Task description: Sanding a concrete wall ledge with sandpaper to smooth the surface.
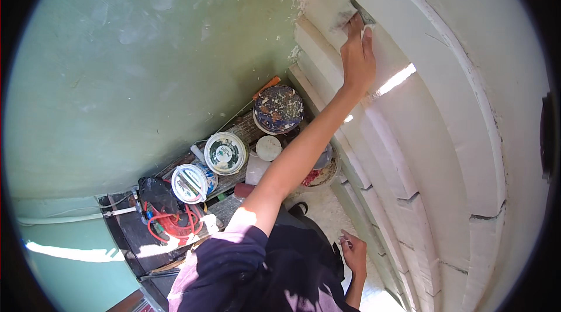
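Stretched up to the far right, my left hand (358, 57) presses against the pale ribbed wall (385, 37). Its fingers are closed on a thin, flat grey scraper (345, 18), which lies against the wall surface; the fingers partly cover it. A dark grey patch shows on the wall beside the fingertips. My right hand (354, 253) is low, close to my body and near the lower wall ledges. Its fingers are curled around something small that I cannot make out.
Below my left arm, a wooden bench (248, 128) carries a splattered dark-lidded bucket (279, 108), a white tub (225, 153) and another white tub (190, 184). Red tubing (175, 227) lies at the left end. A green wall (146, 78) rises behind. Ledges curve along the right side.
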`<state>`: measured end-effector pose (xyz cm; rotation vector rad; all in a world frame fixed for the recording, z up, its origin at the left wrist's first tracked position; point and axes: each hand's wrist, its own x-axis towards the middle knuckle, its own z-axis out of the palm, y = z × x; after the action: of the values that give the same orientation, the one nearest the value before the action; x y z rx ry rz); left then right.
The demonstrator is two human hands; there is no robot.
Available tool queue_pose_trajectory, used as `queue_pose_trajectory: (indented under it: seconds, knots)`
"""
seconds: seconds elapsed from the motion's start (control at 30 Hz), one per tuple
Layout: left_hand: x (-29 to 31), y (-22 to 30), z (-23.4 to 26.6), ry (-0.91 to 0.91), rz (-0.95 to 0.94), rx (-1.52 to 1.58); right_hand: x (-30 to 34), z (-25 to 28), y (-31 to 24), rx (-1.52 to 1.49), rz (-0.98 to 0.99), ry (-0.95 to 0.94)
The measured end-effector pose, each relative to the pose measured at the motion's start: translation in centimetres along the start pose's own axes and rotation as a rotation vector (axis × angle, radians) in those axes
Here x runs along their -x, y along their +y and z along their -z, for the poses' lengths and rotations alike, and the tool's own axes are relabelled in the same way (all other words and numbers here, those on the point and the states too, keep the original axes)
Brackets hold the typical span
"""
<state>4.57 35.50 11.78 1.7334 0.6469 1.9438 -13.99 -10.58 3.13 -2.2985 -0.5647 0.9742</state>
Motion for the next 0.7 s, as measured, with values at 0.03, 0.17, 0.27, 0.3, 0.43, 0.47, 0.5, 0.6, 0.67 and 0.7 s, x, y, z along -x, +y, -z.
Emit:
queue_pose_trajectory:
  seconds: [0.03, 0.17, 0.27, 0.3, 0.43, 0.47, 0.5, 0.6, 0.67, 0.7]
  knots:
    - [-1.3, -0.7, -0.6, 0.112, -0.152, -0.069, -0.3, 0.2, 0.1, 0.013, 0.018, -0.009]
    - [-7.3, 2.8, 1.8, -0.328, 0.583, 0.183, 0.1, 1.0, -0.3, 0.007, 0.005, 0.048]
    - [-2.9, 4.0, 1.4, -0.118, 0.393, 0.125, 0.3, 0.6, 0.0, -0.028, -0.006, 0.080]
    - [0.5, 3.0, -0.4, 0.098, 0.019, -0.006, -0.3, 0.4, 0.1, -0.025, 0.008, 0.077]
    - [-0.9, 3.4, -1.0, -0.185, 0.303, 0.109, 0.5, 0.3, 0.4, 0.007, -0.002, -0.027]
    - [-2.6, 2.4, -0.7, -0.184, 0.307, 0.103, 0.5, 0.5, 0.0, 0.007, -0.008, -0.035]
    - [-4.6, 1.0, -0.3, -0.199, 0.402, 0.213, 0.7, 0.7, 0.0, 0.012, -0.002, -0.047]
    - [-0.6, 5.4, 1.2, -0.270, 0.492, 0.388, 0.0, 0.5, 0.5, -0.013, -0.007, 0.044]
    - [4.0, 8.6, 1.5, -0.084, 0.003, 0.045, 0.3, 0.2, 1.4, 0.021, -0.030, -0.017]
    - [4.2, 9.2, 1.9, -0.204, 0.127, 0.190, 0.6, 0.1, 1.7, 0.025, -0.037, -0.020]
